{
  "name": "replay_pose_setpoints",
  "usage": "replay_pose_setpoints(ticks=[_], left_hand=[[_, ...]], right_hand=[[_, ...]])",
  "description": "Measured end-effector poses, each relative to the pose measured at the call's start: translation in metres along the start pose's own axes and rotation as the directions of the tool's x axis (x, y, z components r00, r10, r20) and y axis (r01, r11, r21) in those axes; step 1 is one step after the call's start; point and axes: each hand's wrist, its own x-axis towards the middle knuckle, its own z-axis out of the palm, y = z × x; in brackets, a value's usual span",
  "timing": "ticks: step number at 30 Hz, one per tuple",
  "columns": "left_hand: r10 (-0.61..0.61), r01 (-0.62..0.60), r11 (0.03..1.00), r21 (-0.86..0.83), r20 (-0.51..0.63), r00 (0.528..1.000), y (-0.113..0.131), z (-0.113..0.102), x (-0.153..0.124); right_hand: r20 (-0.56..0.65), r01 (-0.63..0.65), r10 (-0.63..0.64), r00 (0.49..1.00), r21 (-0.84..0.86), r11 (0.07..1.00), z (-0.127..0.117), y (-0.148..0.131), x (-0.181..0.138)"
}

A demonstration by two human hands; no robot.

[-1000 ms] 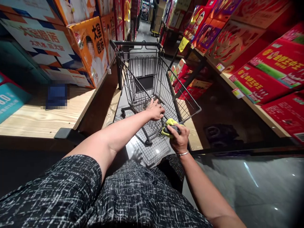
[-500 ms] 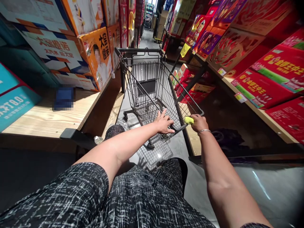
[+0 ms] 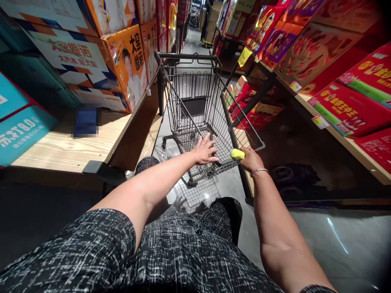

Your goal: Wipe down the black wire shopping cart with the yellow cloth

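Note:
A black wire shopping cart [image 3: 195, 101] stands in the aisle ahead of me, its basket empty. My left hand [image 3: 204, 149] rests on the cart's near rim, fingers spread flat. My right hand [image 3: 251, 158] is closed round a yellow-green object [image 3: 237, 154] at the cart's right near corner; what the object is stays unclear. A thin bracelet sits on my right wrist.
A wooden shelf [image 3: 67, 146] on the left carries orange and white boxes [image 3: 122, 65] and a teal box [image 3: 21, 126]. Red boxes [image 3: 345, 106] line the right shelves. A small bottle [image 3: 129, 174] lies under the left shelf. The glossy floor [image 3: 336, 244] runs on down the aisle.
My right hand moved up from in front of my body to the cart's right corner with the yellow-green object. My left hand stayed on the rim, and the cart moved slightly forward.

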Motion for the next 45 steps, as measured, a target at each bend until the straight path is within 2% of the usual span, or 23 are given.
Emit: replay_pose_setpoints(ticks=[4,7,10,13,17,23,26,29,32,34,36,39,42,45], left_hand=[[-0.007,0.006,0.999,-0.034,-0.018,1.000,-0.027,-0.018,-0.015],[-0.065,0.064,0.996,-0.060,-0.025,0.998,-0.047,-0.030,-0.031],[-0.093,0.090,0.993,-0.070,-0.040,0.995,-0.066,-0.037,-0.050],[-0.099,0.095,0.994,-0.053,-0.080,0.992,-0.085,-0.041,-0.066],[-0.113,0.112,0.994,-0.012,-0.108,0.988,-0.106,-0.048,-0.078],[-0.141,0.141,0.990,-0.006,-0.114,0.983,-0.124,-0.059,-0.088],[-0.137,0.137,0.991,-0.013,-0.112,0.984,-0.128,-0.060,-0.090],[-0.140,0.136,0.990,-0.034,-0.119,0.983,-0.129,-0.058,-0.089],[-0.182,0.173,0.980,-0.098,-0.095,0.979,-0.128,-0.057,-0.085],[-0.210,0.196,0.970,-0.145,-0.085,0.974,-0.127,-0.056,-0.081],[-0.220,0.203,0.965,-0.168,-0.084,0.972,-0.127,-0.055,-0.079],[-0.224,0.207,0.964,-0.169,-0.090,0.970,-0.128,-0.052,-0.078],[-0.232,0.211,0.961,-0.181,-0.107,0.967,-0.130,-0.050,-0.078],[-0.228,0.196,0.953,-0.229,-0.125,0.966,-0.133,-0.051,-0.080]], right_hand=[[-0.062,0.006,-0.002,0.998,0.065,0.998,0.008,-0.034,-0.011],[-0.222,0.055,-0.014,0.975,0.179,0.982,0.028,-0.067,-0.024],[-0.436,0.183,-0.045,0.899,0.281,0.942,0.059,-0.105,-0.039],[-0.559,0.297,-0.094,0.824,0.284,0.912,0.087,-0.142,-0.048],[-0.593,0.310,-0.076,0.801,0.304,0.901,0.103,-0.183,-0.046],[-0.557,0.325,-0.098,0.825,0.325,0.888,0.087,-0.205,-0.053],[-0.585,0.383,-0.187,0.789,0.231,0.894,0.079,-0.209,-0.065],[-0.602,0.497,-0.345,0.720,0.100,0.862,0.084,-0.217,-0.069],[-0.540,0.567,-0.483,0.689,-0.014,0.824,0.107,-0.225,-0.060],[-0.404,0.608,-0.578,0.709,-0.065,0.792,0.130,-0.225,-0.054],[-0.216,0.650,-0.650,0.728,-0.082,0.755,0.154,-0.224,-0.051],[0.006,0.679,-0.680,0.733,-0.067,0.731,0.181,-0.221,-0.052],[0.117,0.684,-0.676,0.727,-0.046,0.728,0.192,-0.225,-0.054],[0.227,0.696,-0.675,0.702,-0.021,0.718,0.192,-0.233,-0.051]])
